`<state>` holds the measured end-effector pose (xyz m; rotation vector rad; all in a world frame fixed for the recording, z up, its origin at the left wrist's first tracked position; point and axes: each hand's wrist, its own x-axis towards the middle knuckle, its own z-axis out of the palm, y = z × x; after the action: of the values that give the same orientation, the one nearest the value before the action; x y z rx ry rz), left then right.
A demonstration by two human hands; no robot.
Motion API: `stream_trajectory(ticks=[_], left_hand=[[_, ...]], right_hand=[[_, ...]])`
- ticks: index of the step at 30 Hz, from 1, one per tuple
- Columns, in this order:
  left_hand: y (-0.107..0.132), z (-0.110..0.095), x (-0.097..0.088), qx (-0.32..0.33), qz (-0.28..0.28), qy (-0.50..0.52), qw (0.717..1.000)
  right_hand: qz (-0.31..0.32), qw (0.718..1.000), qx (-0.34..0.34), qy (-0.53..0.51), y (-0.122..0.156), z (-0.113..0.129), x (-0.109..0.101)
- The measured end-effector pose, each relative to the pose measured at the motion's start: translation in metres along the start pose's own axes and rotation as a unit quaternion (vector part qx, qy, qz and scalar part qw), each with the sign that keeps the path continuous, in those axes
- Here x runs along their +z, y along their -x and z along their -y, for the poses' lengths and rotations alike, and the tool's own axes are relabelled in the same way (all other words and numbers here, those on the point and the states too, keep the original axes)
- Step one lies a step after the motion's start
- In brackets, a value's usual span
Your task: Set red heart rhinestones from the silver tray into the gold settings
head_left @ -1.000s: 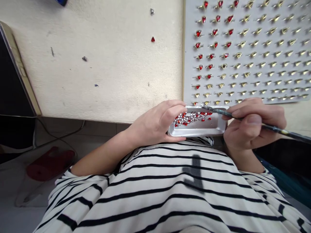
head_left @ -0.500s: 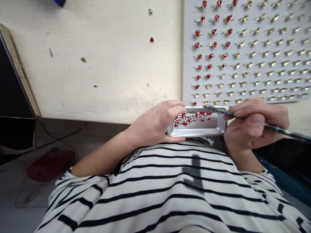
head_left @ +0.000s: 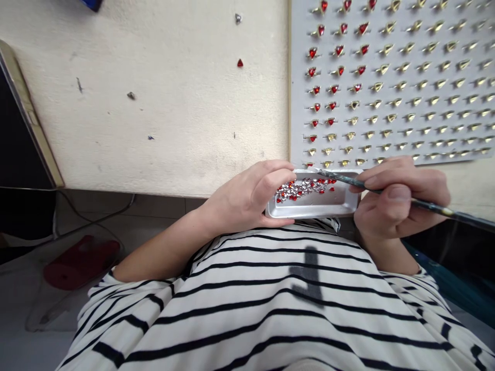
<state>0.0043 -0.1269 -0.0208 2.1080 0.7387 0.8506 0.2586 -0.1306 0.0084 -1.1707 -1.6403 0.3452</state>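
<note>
My left hand is closed on the left end of a small white tray. Red and silver gemstones lie loose in it, mostly toward the left. In my right hand is a thin dark stick tool, pinched like a pen and slanting over the tray's right part. Its pale tip is near the lowest left ring on a grey board; whether it touches a stone I cannot tell. Rows of gold rings stand in the board, and red stones sit in those of the left columns.
On the pale table lie a loose red stone, a silver stone and a few dark bits. A dark framed object stands at the left edge. Below the table at left are a cable and a red object.
My right hand and the stick tool have shifted slightly left, bringing the tip nearer the board's left edge. My left hand still holds the tray in about the same place.
</note>
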Motion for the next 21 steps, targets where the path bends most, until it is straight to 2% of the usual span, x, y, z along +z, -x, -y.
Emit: stream_trajectory(ticks=[5, 16, 18, 21], left_hand=[[-0.0001, -0.0008, -0.0011, -0.006, 0.01, 0.002, 1.0], [-0.0012, -0.0008, -0.0006, 0.003, 0.0, -0.001, 1.0], [-0.0008, -0.001, -0.0006, 0.001, 0.002, 0.0, 1.0], [-0.0001, -0.0009, -0.0006, -0.004, 0.005, 0.0, 1.0]], right_hand=[[-0.056, 0.998, -0.032, -0.012, -0.0037, -0.0068, 0.0022], [-0.046, 0.999, 0.022, 0.013, -0.0004, -0.0033, 0.0022], [-0.051, 0.999, 0.01, 0.012, -0.0014, -0.0053, 0.0035], [-0.084, 0.994, -0.062, -0.023, -0.0019, -0.0091, 0.0022]])
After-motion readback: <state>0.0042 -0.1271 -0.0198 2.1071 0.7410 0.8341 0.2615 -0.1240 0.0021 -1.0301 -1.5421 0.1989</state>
